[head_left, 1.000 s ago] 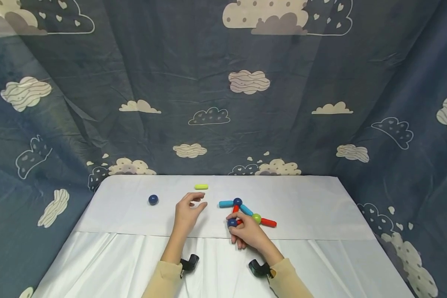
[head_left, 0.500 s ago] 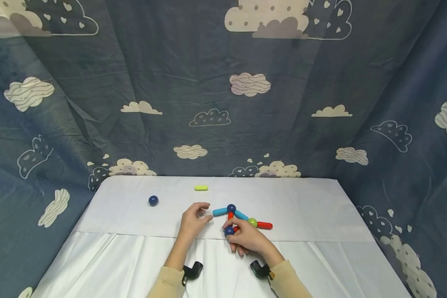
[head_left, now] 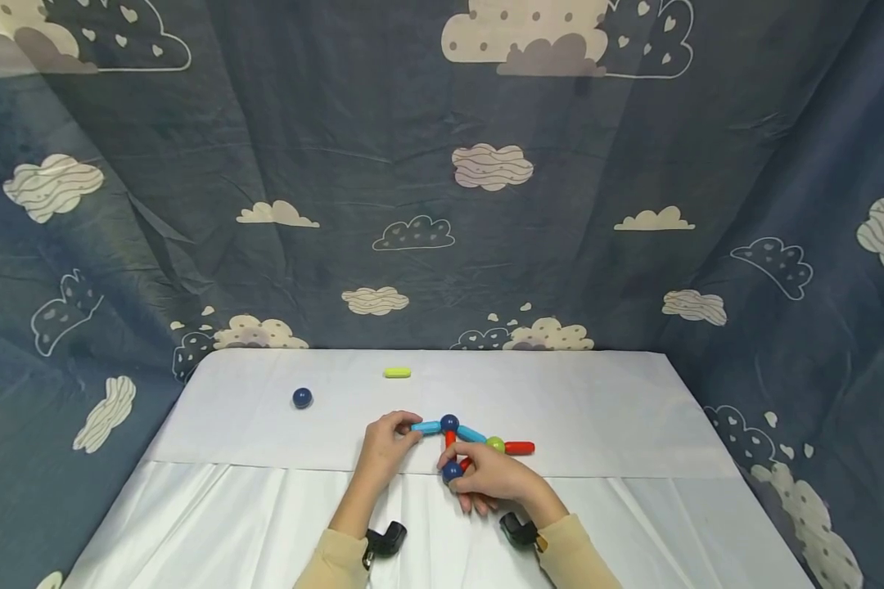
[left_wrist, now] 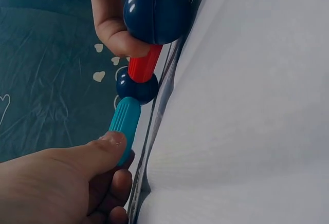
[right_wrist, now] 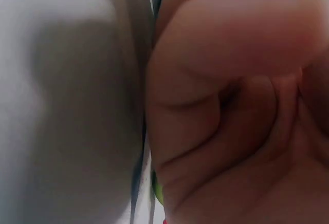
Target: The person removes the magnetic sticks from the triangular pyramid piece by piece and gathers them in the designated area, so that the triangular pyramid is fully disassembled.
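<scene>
My right hand [head_left: 495, 474] pinches a dark blue ball [head_left: 452, 472] at the near end of a joined toy of balls and magnetic-looking rods. From this ball a red rod [head_left: 451, 439] runs to a second dark blue ball [head_left: 449, 423], while another red rod [head_left: 466, 464] is partly covered by my right fingers. A light blue rod [head_left: 472, 433] links the far ball to a green ball [head_left: 495, 444], with a red rod [head_left: 519, 448] sticking out rightward. My left hand [head_left: 381, 450] pinches the free end of another light blue rod [left_wrist: 125, 118], attached to the far ball.
A loose dark blue ball [head_left: 303, 398] lies on the white-covered table [head_left: 597, 409] at the left. Farther back rests a yellow-green rod [head_left: 397, 373]. A dark cloud-patterned cloth [head_left: 560, 270] hangs behind the table.
The right hand has drawn the joined toy nearer and slightly left. The left hand has moved nearer and right, from free of the toy to pinching the left light blue rod.
</scene>
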`<state>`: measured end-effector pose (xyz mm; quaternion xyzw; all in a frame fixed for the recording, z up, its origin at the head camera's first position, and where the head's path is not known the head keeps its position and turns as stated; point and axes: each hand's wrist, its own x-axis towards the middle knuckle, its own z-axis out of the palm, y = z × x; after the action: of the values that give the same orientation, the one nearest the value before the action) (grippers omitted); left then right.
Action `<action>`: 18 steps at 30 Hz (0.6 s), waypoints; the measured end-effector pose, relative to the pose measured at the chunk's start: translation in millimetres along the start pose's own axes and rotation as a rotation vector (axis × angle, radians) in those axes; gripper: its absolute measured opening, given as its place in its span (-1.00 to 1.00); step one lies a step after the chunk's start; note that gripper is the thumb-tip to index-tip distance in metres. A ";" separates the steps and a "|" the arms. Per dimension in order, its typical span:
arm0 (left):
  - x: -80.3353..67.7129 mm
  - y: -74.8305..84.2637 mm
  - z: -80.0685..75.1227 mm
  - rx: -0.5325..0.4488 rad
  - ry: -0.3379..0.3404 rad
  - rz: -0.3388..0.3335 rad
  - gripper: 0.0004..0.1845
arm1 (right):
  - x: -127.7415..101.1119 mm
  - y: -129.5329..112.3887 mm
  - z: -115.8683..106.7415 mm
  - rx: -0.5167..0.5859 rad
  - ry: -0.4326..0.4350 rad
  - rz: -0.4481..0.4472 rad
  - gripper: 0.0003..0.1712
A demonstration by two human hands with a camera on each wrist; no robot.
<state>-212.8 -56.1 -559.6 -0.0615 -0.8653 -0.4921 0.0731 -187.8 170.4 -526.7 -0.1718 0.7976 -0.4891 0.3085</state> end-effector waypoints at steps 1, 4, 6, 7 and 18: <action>0.3 0.0 -0.2 -0.006 0.000 -0.004 -0.82 | -0.4 -0.3 -0.4 -0.001 -0.007 -0.002 -0.69; 0.5 -0.6 -0.2 -0.014 -0.006 -0.009 -0.82 | -3.1 -2.6 -2.9 0.010 -0.030 0.007 -0.65; 0.3 -0.7 0.0 -0.017 -0.014 -0.015 -0.83 | -6.1 -5.3 -6.9 0.014 -0.026 0.004 -0.59; 0.3 -0.4 0.1 -0.020 -0.019 -0.024 -0.83 | -7.5 -6.8 -9.6 0.020 -0.011 0.001 -0.55; 4.2 1.8 -2.8 0.004 -0.052 -0.024 -0.85 | 4.6 -15.9 -31.8 -0.155 0.533 -0.081 -0.54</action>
<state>-216.5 -57.4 -555.8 -0.0638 -0.8686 -0.4894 0.0451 -212.7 181.9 -503.5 -0.0920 0.8781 -0.4663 0.0539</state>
